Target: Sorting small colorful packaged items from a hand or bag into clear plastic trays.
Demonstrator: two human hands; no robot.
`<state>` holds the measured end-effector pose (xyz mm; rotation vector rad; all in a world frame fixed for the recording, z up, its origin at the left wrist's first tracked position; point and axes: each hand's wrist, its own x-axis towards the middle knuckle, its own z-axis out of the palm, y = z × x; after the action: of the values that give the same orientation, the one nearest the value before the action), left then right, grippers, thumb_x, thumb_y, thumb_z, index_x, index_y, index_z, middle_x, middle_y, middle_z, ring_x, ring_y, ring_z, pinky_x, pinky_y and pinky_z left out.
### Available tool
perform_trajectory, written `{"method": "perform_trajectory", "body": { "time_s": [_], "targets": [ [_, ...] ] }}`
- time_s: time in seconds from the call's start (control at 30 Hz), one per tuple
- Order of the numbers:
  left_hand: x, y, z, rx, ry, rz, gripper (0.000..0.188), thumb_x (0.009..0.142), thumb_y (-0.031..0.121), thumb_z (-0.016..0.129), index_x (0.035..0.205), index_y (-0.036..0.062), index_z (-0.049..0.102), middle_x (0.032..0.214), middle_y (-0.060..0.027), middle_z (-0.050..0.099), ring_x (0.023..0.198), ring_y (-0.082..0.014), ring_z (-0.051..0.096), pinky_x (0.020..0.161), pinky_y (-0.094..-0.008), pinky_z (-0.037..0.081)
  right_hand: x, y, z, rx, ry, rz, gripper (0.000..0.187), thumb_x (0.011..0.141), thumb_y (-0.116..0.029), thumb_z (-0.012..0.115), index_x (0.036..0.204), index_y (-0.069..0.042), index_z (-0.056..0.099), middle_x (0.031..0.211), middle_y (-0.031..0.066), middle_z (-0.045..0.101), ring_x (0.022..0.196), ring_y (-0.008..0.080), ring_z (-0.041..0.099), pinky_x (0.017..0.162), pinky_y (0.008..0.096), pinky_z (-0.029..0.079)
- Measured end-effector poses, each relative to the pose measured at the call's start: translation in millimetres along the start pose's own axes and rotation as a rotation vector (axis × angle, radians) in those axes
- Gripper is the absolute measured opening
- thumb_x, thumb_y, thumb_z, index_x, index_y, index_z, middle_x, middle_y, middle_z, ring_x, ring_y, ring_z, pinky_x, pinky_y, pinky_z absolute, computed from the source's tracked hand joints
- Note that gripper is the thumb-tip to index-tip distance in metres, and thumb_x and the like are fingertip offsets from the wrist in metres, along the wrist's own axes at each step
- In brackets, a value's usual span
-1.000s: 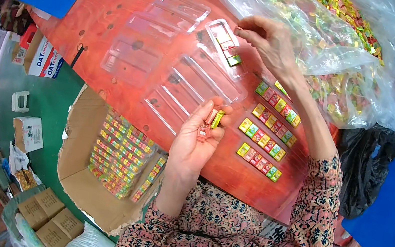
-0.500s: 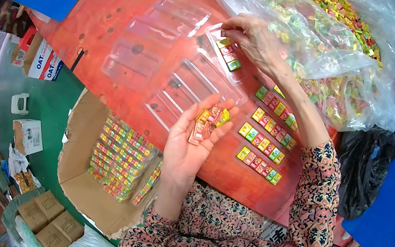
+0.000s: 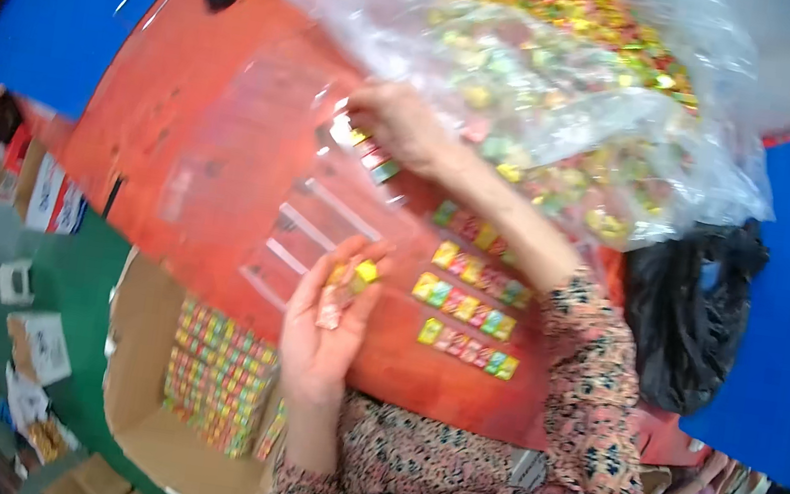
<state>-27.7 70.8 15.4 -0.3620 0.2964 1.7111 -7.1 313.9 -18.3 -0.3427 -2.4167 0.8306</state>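
Observation:
Several small wrapped candies (image 3: 333,305) in red, brown and yellow lie in the cupped palm of my left hand (image 3: 321,343), fingers curled up around them. My right hand (image 3: 407,127) bends over the far end of a clear plastic tray (image 3: 339,130), its fingertips pinched together; whatever they hold is hidden and blurred. A short row of candies (image 3: 374,157) sits in that tray just below the fingers. To the right of my left hand, filled candy rows (image 3: 468,303) lie side by side on the red table (image 3: 396,384).
Empty clear trays (image 3: 292,223) lie left of my hands. A large clear bag of loose candies (image 3: 560,78) covers the far right, with a black plastic bag (image 3: 689,309) beside it. Below the table's left edge, a cardboard box (image 3: 136,362) holds packed candy rows.
The whole view has shifted and blurred, with the table and both hands now further left in the picture. My right hand is still at the tray's far end, and candies stay in my left palm.

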Motion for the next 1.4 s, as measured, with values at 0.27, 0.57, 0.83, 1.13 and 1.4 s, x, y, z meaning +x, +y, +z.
{"method": "perform_trajectory", "body": {
  "time_s": [0.27, 0.57, 0.83, 1.13, 1.4],
  "targets": [
    [7, 0, 0, 0.031, 0.108, -0.008, 0.022, 0.094, 0.016, 0.047, 0.104, -0.0018, 0.055, 0.099, -0.0183, 0.057, 0.069, -0.0190, 0.053, 0.053, -0.0225, 0.051, -3, -8, -2, -0.137, -0.013, 0.010, 0.013, 0.074, -0.008, 0.062, 0.086, -0.003, 0.065, 0.080, 0.0137, 0.059, 0.077, 0.0304, 0.058, 0.070, 0.0389, 0.046],
    [6, 12, 0, 0.028, 0.046, -0.049, 0.023, 0.094, 0.021, 0.046, 0.097, 0.0003, 0.055, 0.089, -0.0134, 0.055, 0.065, -0.0154, 0.046, 0.044, -0.0191, 0.045, 2, -39, -119, 1.095, 0.326, 0.447, 0.019, 0.087, -0.016, 0.058, 0.096, 0.001, 0.061, 0.082, 0.0072, 0.063, 0.074, 0.0142, 0.061, 0.067, 0.0272, 0.052],
    [2, 25, -5, 0.109, 0.107, -0.008, 0.021, 0.095, 0.018, 0.044, 0.101, -0.0007, 0.053, 0.089, -0.0130, 0.051, 0.065, -0.0112, 0.041, 0.044, -0.0154, 0.042, -40, 73, -265, -0.597, 0.557, 0.560, 0.023, 0.081, -0.014, 0.054, 0.098, -0.004, 0.066, 0.078, 0.0125, 0.067, 0.075, 0.0226, 0.064, 0.065, 0.0349, 0.048],
    [5, 32, -12, 0.150, 0.161, 0.068, 0.016, 0.090, 0.012, 0.052, 0.099, -0.0012, 0.057, 0.085, -0.0129, 0.059, 0.063, -0.0143, 0.049, 0.045, -0.0173, 0.042, -77, 150, -301, -0.909, 0.287, 0.501, 0.021, 0.079, -0.012, 0.054, 0.093, 0.000, 0.063, 0.087, 0.0178, 0.065, 0.083, 0.0326, 0.062, 0.074, 0.0382, 0.047],
    [-2, 34, -18, 0.138, 0.156, 0.053, 0.018, 0.089, 0.013, 0.054, 0.101, -0.0004, 0.058, 0.087, -0.0127, 0.061, 0.069, -0.0181, 0.058, 0.052, -0.0225, 0.050, -73, 152, -302, -0.909, 0.130, 0.271, 0.021, 0.082, -0.010, 0.053, 0.101, -0.004, 0.060, 0.096, 0.0168, 0.063, 0.091, 0.0354, 0.057, 0.077, 0.0429, 0.045]
  ]
}}
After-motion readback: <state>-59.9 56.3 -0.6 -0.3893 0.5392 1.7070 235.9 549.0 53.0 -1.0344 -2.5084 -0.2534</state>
